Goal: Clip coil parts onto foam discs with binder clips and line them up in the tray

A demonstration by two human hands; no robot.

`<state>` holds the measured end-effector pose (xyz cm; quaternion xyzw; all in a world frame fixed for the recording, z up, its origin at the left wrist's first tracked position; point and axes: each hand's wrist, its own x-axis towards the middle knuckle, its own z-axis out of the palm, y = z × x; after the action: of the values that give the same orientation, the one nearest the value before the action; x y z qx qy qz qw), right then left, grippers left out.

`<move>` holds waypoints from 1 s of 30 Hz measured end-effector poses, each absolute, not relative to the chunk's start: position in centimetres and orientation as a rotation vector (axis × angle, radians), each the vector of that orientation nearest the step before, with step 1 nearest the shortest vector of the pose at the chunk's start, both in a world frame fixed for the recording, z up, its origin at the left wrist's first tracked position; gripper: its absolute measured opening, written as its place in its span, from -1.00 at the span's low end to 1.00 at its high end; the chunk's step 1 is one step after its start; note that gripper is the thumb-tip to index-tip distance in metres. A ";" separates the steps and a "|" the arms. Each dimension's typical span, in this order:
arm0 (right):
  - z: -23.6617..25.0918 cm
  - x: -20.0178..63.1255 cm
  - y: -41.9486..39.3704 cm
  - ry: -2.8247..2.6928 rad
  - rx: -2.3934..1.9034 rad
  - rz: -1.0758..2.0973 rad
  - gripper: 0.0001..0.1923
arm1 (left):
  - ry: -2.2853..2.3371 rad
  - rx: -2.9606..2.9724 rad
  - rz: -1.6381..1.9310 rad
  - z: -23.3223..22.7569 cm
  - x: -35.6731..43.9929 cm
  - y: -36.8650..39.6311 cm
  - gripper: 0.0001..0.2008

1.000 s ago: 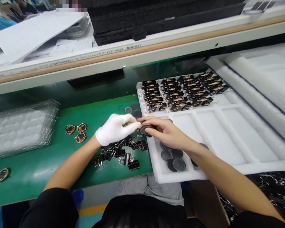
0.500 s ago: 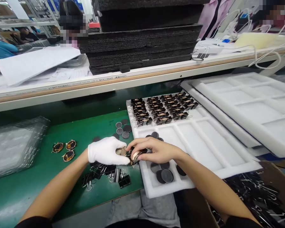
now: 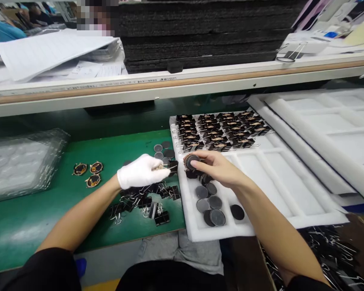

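Observation:
My left hand, in a white glove, pinches a black binder clip by its wire handles. Bare, my right hand grips a round gold-rimmed watch case with a black disc on its face, just right of the clip and apart from it. Loose binder clips lie in a heap below my left hand. Black and grey discs sit in the near compartments of the white foam tray. Rows of clipped watch cases fill the tray's far part.
Watch cases lie on the green tabletop, with clear plastic trays at the left. More foam trays are stacked right. A box of binder clips stands low right. A shelf edge crosses ahead, bearing black foam sheets.
My hands, close together before, have moved apart. The binder clip now shows clearly in my left hand, the watch case with its disc in my right. The view has tilted down.

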<state>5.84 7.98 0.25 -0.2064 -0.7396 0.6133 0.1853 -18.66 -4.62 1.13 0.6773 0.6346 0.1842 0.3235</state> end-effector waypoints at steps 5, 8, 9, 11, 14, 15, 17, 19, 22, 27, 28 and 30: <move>0.4 5.9 8.1 -2.041 -0.717 1.611 -0.70 | 1.633 1.727 0.574 1.1 -17.9 -4.6 -0.53; 0.5 5.9 8.0 -2.136 -0.650 1.562 -0.78 | 1.626 1.744 0.586 1.0 -17.4 -4.8 -0.52; 0.5 6.0 8.0 -2.187 -0.628 1.546 -0.79 | 1.622 1.758 0.579 0.9 -17.3 -4.8 -0.51; 0.5 6.2 8.1 -2.269 -0.597 1.514 -0.79 | 1.597 1.786 0.543 0.9 -17.2 -5.0 -0.50; 0.3 6.3 8.2 -2.289 -0.581 1.508 -0.78 | 1.567 1.811 0.483 1.1 -17.2 -5.1 -0.50; 0.3 6.4 8.2 -2.281 -0.577 1.520 -0.77 | 1.562 1.816 0.476 1.3 -17.1 -5.2 -0.50; 0.3 6.4 8.3 -2.268 -0.559 1.558 -0.77 | 1.547 1.816 0.478 1.4 -17.0 -5.2 -0.50; 0.3 6.3 8.3 -2.260 -0.532 1.605 -0.77 | 1.522 1.797 0.482 1.4 -16.9 -5.2 -0.50; 0.3 6.1 8.3 -2.254 -0.499 1.651 -0.77 | 1.501 1.746 0.461 1.0 -16.8 -5.2 -0.50; 0.1 5.7 8.3 -2.225 -0.418 1.616 -0.77 | 1.536 1.748 0.425 1.0 -17.3 -5.2 -0.55; 0.1 5.7 8.3 -2.222 -0.405 1.593 -0.78 | 1.536 1.752 0.406 1.2 -17.5 -5.2 -0.57; 0.0 5.6 8.2 -2.221 -0.347 1.494 -0.80 | 1.495 1.709 0.414 1.6 -17.6 -5.0 -0.56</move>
<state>5.59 8.19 -0.05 -0.1256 -0.8029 0.5398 0.2193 -17.58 -5.04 1.56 0.6771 0.5923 0.1640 0.4047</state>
